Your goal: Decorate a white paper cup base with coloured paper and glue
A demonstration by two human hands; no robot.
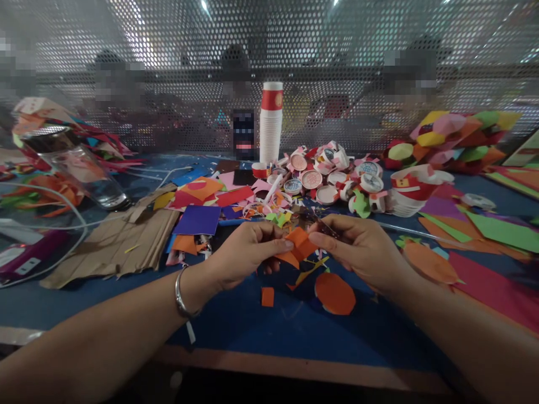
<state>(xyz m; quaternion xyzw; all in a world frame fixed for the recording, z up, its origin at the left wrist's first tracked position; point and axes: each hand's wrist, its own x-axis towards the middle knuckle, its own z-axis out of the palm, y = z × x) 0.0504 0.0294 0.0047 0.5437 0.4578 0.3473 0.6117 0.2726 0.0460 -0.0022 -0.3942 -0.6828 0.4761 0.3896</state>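
Just above the table's front part, a folded piece of orange paper (300, 247) is between my two hands. My left hand (256, 247) pinches its left side between thumb and fingers. At its right edge are the closed thumb and fingertips of my right hand (357, 244). Something dark and thin (326, 225) shows by the right fingers; its kind is unclear. Below the hands lie a small orange paper square (267, 297) and a rounded orange paper cut-out (335, 293). Yellow and orange paper strips (309, 273) are beside the cut-out.
A tall stack of paper cups (270, 126) stands at the back, with a heap of cut cup bottoms (311, 179) to its right. Corrugated cardboard (122, 241), a glass bottle (90, 174) and a white cable (80, 216) are left. Coloured sheets (492, 280) lie right. Perforated metal (177, 84) rises behind.
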